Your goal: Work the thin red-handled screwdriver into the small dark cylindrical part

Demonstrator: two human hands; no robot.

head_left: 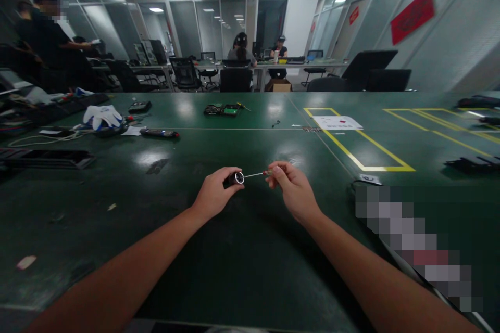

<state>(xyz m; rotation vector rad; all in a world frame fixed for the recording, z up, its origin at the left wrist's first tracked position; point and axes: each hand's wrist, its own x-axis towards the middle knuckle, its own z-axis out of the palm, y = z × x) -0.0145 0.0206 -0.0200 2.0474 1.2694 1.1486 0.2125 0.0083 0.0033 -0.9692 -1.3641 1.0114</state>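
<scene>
Nearest the camera, with forearms point(140, 255) stretched forward from the lower corners and slanting inward, holds both hands near each other over the green worktop point(234, 276). Grips a short dark cylinder point(233, 177) in the left hand point(211, 193), thumb on the near side and forefinger on the far side, with the bright-rimmed end facing the right hand point(295, 192) and the camera. Pinches a thin screwdriver point(267, 173) by the handle in the right hand, thumb against curled fingers, shaft pointing left across the gap to the cylinder's rim.

Seems, judging by this pose, to be at the step of working the tip at the cylinder's open end. Cannot tell whether the tip only meets the rim or goes inside. Probably calls next for a firm left grip and a small, controlled movement of the right fingers, with the shaft well aligned so as not to slip off the rim.

Well beyond the left hand and to its left, white gloves point(102, 116) and a pen-like tool point(159, 133). Straight beyond the hands, a circuit board point(222, 110). Beyond the right hand and to its right, a white sheet point(338, 123).
</scene>
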